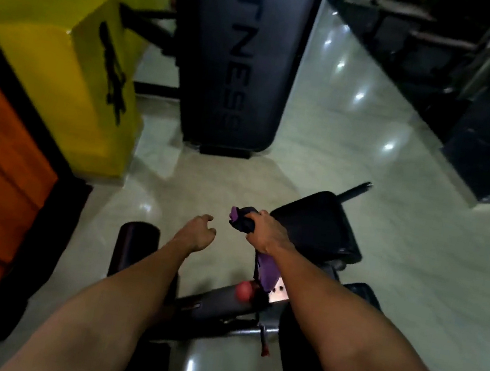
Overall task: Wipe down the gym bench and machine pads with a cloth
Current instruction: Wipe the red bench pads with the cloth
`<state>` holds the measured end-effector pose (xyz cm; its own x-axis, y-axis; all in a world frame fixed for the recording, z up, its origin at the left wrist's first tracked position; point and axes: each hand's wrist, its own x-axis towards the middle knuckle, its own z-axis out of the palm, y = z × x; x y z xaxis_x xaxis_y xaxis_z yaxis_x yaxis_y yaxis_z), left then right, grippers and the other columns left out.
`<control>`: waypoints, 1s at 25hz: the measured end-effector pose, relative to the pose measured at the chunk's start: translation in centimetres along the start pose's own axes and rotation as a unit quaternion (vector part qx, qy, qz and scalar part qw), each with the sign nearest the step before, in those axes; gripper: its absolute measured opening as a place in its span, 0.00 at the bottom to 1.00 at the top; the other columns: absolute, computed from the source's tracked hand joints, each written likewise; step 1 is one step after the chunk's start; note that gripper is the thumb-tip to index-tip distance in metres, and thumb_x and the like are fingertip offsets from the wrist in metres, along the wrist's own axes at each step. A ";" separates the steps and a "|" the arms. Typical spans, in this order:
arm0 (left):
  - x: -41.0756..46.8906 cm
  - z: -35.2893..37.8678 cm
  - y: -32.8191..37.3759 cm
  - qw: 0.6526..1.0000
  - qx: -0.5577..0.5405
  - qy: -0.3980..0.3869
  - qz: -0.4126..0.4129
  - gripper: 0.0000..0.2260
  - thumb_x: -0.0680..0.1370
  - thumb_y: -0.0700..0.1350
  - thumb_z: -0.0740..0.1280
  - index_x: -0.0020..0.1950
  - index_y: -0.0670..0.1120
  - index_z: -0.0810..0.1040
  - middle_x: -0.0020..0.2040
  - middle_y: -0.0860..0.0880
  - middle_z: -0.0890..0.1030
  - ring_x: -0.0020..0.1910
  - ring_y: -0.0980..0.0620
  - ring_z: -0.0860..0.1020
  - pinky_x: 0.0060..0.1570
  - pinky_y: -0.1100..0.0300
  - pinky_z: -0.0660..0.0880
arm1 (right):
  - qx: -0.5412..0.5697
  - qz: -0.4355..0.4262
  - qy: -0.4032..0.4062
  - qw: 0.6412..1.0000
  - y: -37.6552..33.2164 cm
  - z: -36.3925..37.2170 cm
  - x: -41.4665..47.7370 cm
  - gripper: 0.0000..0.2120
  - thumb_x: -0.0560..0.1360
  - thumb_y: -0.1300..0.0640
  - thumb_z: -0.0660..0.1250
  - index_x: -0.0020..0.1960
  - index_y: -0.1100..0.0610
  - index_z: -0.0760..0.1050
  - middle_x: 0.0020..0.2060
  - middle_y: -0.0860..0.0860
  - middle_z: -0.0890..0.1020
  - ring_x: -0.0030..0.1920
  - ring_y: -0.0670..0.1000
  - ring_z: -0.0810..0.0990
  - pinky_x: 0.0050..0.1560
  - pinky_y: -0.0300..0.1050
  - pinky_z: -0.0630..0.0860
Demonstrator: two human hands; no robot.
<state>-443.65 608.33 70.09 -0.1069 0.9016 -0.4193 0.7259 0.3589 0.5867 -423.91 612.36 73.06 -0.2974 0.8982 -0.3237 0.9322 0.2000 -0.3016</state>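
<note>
One legible marking: the letters "TNESS", dark on dark, run lengthwise down the long black padded bench back [234, 56], far centre; strokes above them are unclear. The yellow metal housing [82, 116], far left, bears a black mark, unreadable. A small label on the near black machine frame [210, 302] is too blurred to read.

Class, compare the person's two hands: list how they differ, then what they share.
The right hand grips a purple cloth; the left hand holds nothing, fingers loosely curled. The right hand is at the black seat pad's edge; the left hand is over the floor. Both reach forward on bare arms.
</note>
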 end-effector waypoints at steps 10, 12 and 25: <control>0.9 7.9 26.4 0.980 0.060 -0.027 0.188 0.23 0.82 0.44 0.61 0.78 0.45 0.65 0.77 0.43 0.67 0.74 0.43 0.68 0.72 0.54 0.64 | 0.030 0.146 0.128 0.980 21.1 -15.0 -10.0 0.25 0.74 0.56 0.68 0.70 0.46 0.73 0.61 0.53 0.76 0.60 0.60 0.79 0.55 0.51 0.77; 0.5 11.6 31.1 0.971 0.071 -0.052 0.220 0.23 0.82 0.44 0.61 0.78 0.46 0.66 0.75 0.43 0.69 0.71 0.44 0.71 0.68 0.55 0.67 | 0.036 0.186 0.134 0.973 25.9 -16.0 -13.0 0.25 0.73 0.57 0.68 0.70 0.44 0.73 0.59 0.52 0.76 0.58 0.60 0.79 0.53 0.50 0.76; -7.0 36.2 54.7 0.855 0.178 -0.226 0.431 0.25 0.82 0.47 0.63 0.78 0.46 0.64 0.77 0.43 0.66 0.74 0.44 0.67 0.71 0.54 0.66 | 0.123 0.460 0.204 0.855 48.8 -14.2 -36.0 0.27 0.74 0.54 0.67 0.71 0.43 0.70 0.61 0.53 0.76 0.60 0.59 0.79 0.58 0.51 0.77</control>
<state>-378.57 612.92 80.02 0.7873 0.5798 -0.2098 0.5721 -0.5600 0.5992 -364.77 595.30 82.72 0.6825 0.7027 -0.2011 0.6466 -0.7088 -0.2822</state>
